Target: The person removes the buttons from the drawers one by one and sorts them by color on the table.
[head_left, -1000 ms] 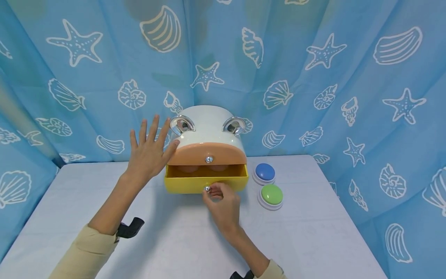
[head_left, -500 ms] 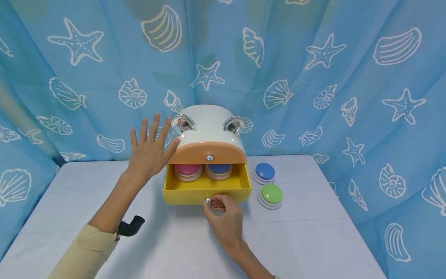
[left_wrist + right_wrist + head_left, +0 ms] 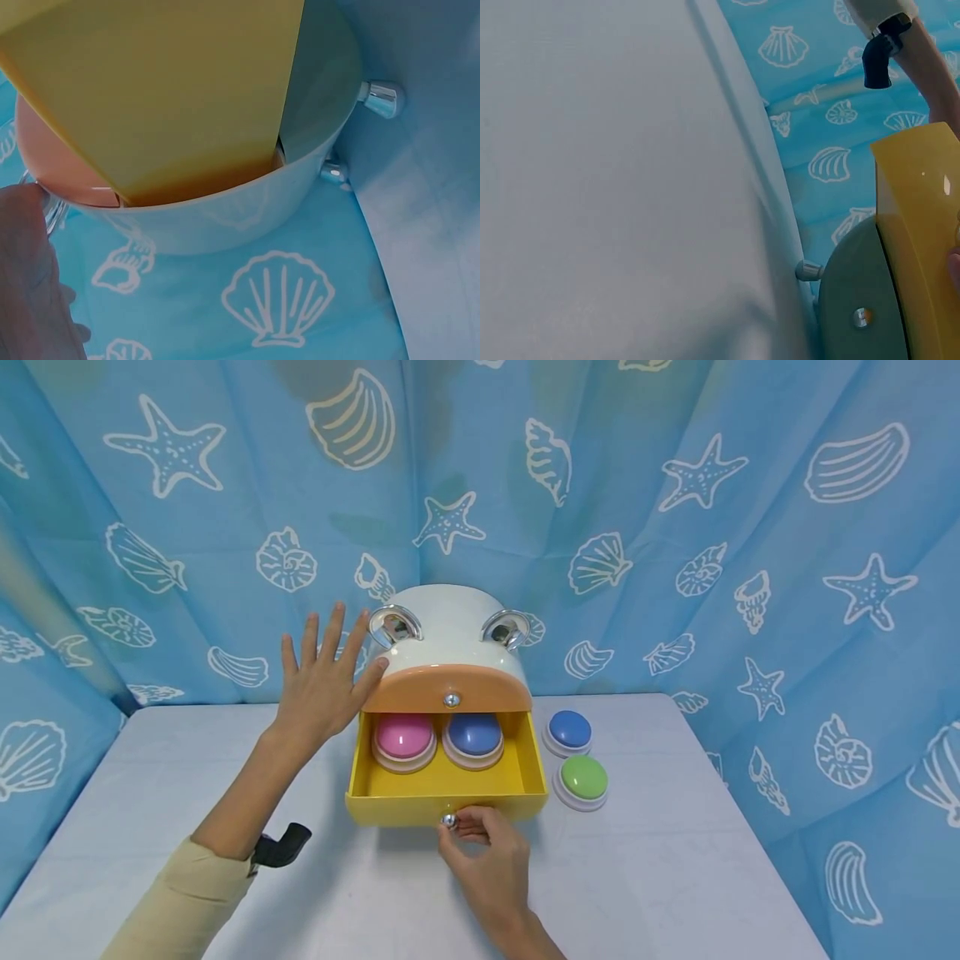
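A white storage box (image 3: 450,627) with silver ring-shaped eyes and an orange upper front (image 3: 408,689) stands at the back of the table. Its yellow drawer (image 3: 382,812) is pulled well out. Inside, toward the back, sit a pink push button (image 3: 405,735) and a blue push button (image 3: 474,733), side by side on white bases. My right hand (image 3: 491,864) pinches the silver drawer knob (image 3: 448,820) between thumb and fingers. Spread and straight, the fingers of my left hand (image 3: 318,693) are at the box's left side, thumb against the white shell. The left wrist view catches the drawer's underside (image 3: 172,97).
To the right of the drawer, another blue push button (image 3: 570,729) and a green push button (image 3: 584,777) stand on the white-covered table (image 3: 660,860). A blue curtain (image 3: 622,485) with white shell prints hangs right behind the box. The upper knob (image 3: 451,700) sits on the orange front.
The right hand has drawn the yellow drawer toward the person, so the pink and blue buttons inside have come fully into sight. The left hand has stayed at the box's side.
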`<move>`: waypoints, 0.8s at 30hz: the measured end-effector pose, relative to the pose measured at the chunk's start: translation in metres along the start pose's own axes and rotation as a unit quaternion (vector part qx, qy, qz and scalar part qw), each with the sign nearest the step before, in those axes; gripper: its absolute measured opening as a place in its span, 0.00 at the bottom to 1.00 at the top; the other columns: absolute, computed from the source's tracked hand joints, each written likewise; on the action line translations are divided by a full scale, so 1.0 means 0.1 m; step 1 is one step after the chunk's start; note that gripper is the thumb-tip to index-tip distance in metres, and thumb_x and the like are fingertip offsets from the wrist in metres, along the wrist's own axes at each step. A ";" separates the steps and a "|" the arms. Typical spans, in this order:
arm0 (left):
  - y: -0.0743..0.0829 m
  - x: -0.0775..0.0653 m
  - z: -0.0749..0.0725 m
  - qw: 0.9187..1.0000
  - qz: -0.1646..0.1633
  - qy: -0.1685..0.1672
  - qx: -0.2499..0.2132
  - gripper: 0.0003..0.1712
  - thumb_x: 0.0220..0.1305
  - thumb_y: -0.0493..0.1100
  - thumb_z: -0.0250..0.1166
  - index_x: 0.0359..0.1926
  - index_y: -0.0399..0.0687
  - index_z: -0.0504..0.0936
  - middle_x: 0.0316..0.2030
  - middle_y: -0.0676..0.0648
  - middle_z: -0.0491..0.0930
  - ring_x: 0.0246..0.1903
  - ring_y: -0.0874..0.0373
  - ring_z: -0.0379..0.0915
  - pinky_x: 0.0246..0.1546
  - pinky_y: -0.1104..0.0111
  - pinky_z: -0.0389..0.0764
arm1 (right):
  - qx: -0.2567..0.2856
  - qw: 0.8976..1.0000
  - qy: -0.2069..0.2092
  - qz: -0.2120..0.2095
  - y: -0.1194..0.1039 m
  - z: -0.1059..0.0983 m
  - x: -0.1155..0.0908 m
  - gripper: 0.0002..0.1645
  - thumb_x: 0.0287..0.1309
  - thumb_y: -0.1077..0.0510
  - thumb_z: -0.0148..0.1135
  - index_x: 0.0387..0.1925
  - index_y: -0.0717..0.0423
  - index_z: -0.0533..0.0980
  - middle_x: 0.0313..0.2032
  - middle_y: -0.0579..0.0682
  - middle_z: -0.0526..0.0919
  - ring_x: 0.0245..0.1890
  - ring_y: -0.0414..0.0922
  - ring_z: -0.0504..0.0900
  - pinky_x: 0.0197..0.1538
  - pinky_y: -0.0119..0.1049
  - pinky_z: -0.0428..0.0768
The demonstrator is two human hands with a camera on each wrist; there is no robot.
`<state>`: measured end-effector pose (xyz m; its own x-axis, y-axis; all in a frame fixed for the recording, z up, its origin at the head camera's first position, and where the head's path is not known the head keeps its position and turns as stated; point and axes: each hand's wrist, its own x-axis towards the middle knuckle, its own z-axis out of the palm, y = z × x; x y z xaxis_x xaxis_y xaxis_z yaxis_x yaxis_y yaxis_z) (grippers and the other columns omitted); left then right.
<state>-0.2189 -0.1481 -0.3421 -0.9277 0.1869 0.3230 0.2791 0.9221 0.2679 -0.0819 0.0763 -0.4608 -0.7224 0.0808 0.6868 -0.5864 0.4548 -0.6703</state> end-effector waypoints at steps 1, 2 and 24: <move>0.00 0.00 0.00 1.000 0.000 0.000 0.000 0.42 0.76 0.63 0.43 0.81 0.54 0.42 0.79 0.39 0.34 0.75 0.34 0.25 0.66 0.36 0.25 | -0.003 1.000 0.000 -0.003 -0.01 -0.01 -0.01 0.16 0.42 0.69 0.78 0.32 0.57 0.80 0.30 0.46 0.83 0.26 0.37 0.84 0.30 0.26 0.81; 0.00 0.00 0.00 1.000 0.000 -0.001 0.000 0.42 0.76 0.63 0.43 0.81 0.54 0.42 0.79 0.39 0.34 0.75 0.34 0.25 0.66 0.36 0.25 | -0.004 1.000 0.001 -0.004 -0.03 -0.01 -0.02 0.16 0.41 0.70 0.78 0.32 0.57 0.80 0.30 0.46 0.83 0.26 0.38 0.84 0.30 0.26 0.81; 0.00 0.00 0.00 1.000 0.000 -0.003 -0.003 0.42 0.75 0.64 0.43 0.81 0.55 0.41 0.79 0.40 0.33 0.75 0.35 0.24 0.66 0.37 0.24 | -0.015 1.000 -0.004 -0.001 -0.09 -0.08 -0.17 0.17 0.41 0.71 0.78 0.32 0.57 0.79 0.31 0.45 0.83 0.27 0.35 0.82 0.31 0.24 0.81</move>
<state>-0.2192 -0.1478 -0.3415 -0.9296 0.1886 0.3166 0.2800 0.9202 0.2737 -0.0619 0.0778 -0.4640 -0.7235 0.0730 0.6865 -0.5773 0.4814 -0.6595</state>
